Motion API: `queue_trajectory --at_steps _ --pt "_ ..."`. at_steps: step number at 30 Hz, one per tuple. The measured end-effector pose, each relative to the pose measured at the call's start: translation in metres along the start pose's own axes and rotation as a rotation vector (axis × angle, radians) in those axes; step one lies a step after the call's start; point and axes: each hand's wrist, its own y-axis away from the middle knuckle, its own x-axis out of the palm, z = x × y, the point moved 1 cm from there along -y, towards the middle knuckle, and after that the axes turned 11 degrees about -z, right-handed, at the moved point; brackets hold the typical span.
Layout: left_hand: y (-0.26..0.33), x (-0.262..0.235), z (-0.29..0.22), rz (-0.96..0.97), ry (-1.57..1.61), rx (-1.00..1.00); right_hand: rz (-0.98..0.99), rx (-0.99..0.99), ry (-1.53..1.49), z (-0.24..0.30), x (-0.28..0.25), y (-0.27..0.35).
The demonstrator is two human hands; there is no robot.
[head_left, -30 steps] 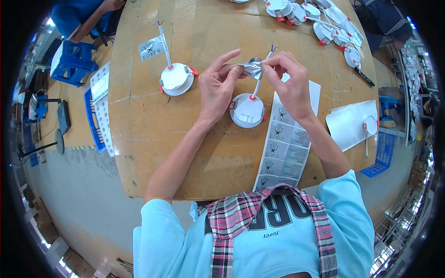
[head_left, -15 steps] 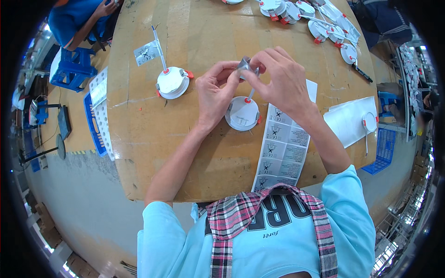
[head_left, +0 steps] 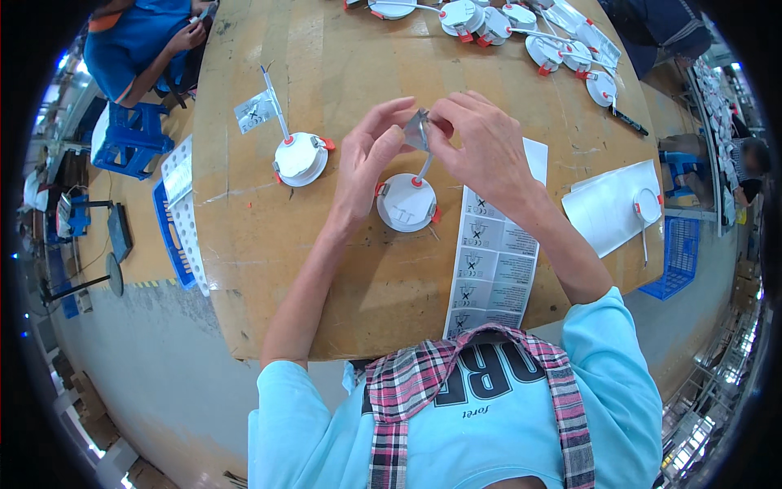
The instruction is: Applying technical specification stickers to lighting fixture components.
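Plywood-looking workbench [head_left: 326, 269] fills most of the head view, kind of scuffed and tan, with a grey floor around it.

Both hands are up over the middle of the bench. Left hand [head_left: 366, 167] and right hand [head_left: 481, 147] meet at a small grey label [head_left: 417, 130], which is pinched between thumb and fingertips from both sides, so the fingers of each hand are closed on it, the rest loosely curled. It's held a bit above the bench, tilted on edge. Can't read what's on it and wouldn't matter anyway.

Right below the hands sits a round white downlight [head_left: 406, 202] with red spring clips at its rim, flat on the bench, and a thin white lead runs up from it toward the label. Whether the label is actually wrapped on that lead I can't tell, the fingers cover it.

Just to the right, partly under the right forearm, lies a long sheet of labels [head_left: 493, 269] reaching to the near edge of the bench. Off to the left, well apart, is a second white downlight [head_left: 300, 159] with its own lead and a tag [head_left: 254, 110] already on it. Far edge has a whole row of finished lamps [head_left: 521, 33]. On the right is a white sheet [head_left: 607, 208].

Top left, another person in a blue shirt [head_left: 134, 41] next to a blue stool [head_left: 130, 138].
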Motion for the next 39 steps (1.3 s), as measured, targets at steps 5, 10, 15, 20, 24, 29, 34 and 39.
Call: queue_trajectory --at_steps 5,10,15,20,24,29,34,39 --pt "-0.003 0.001 -0.002 -0.139 -0.464 0.168 0.005 0.024 -0.026 0.0 0.0 0.003" --pt "-0.007 -0.009 0.003 -0.226 -0.354 0.049 -0.011 0.021 -0.097 0.0 0.002 0.006" --pt "-0.012 -0.017 0.012 -0.312 -0.144 -0.062 -0.1 0.229 -0.397 -0.007 -0.005 0.019" --pt "-0.009 -0.021 0.019 -0.358 -0.107 -0.109 -0.12 0.39 -0.514 -0.025 -0.016 0.045" --pt "-0.012 -0.022 0.025 -0.245 -0.054 -0.173 -0.106 0.538 -0.686 -0.027 -0.013 0.058" --pt "-0.017 -0.031 0.024 -0.107 0.24 -0.332 -0.053 0.648 -0.768 -0.02 -0.011 0.06" --pt "-0.013 -0.019 0.02 -0.078 0.603 -0.479 -0.024 0.693 -0.809 -0.016 -0.011 0.065" --pt "-0.009 -0.02 0.016 0.054 0.875 -0.55 -0.025 0.74 -0.874 -0.016 -0.008 0.072"
